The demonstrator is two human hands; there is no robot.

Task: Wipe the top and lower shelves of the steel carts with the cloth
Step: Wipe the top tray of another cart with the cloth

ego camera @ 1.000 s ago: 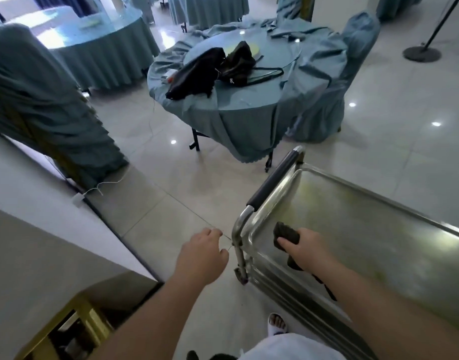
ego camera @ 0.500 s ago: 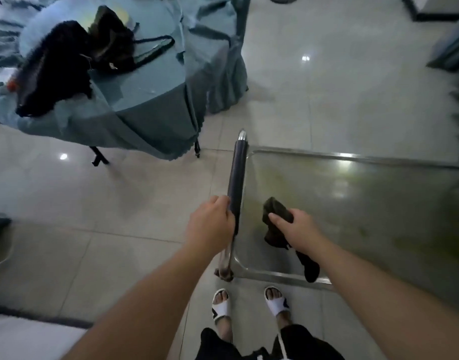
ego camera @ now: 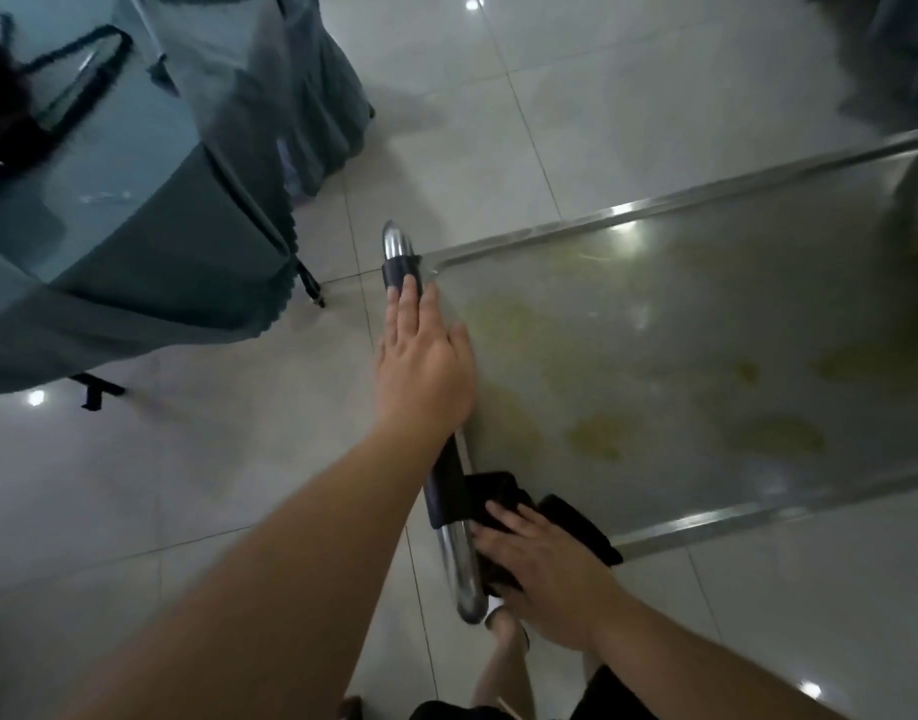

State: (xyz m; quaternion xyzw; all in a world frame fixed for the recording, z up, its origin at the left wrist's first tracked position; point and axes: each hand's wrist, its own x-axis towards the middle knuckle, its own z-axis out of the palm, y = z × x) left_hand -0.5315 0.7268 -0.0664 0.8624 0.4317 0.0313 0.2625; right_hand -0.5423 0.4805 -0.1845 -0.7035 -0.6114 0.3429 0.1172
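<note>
Two hands at the handle end: your right hand (ego camera: 545,569) presses the cloth (ego camera: 503,504) flat-fingered into the top shelf's (ego camera: 654,356) near corner, stains stretching rightward, your left hand (ego camera: 423,366) resting flat-fingered on the handle (ego camera: 446,485).

Head view, looking down: left hand (ego camera: 423,363) flat, fingers straight, resting on the black-sleeved steel cart handle (ego camera: 436,423). Right hand (ego camera: 542,574) presses a dark crumpled cloth (ego camera: 503,498) at the near corner of the steel cart top shelf (ego camera: 680,356), against the handle end. Shelf shows yellowish smears. Round table with teal tablecloth (ego camera: 135,241) upper left, black bag strap (ego camera: 77,80) on it. Glossy tiled floor (ego camera: 161,485)
</note>
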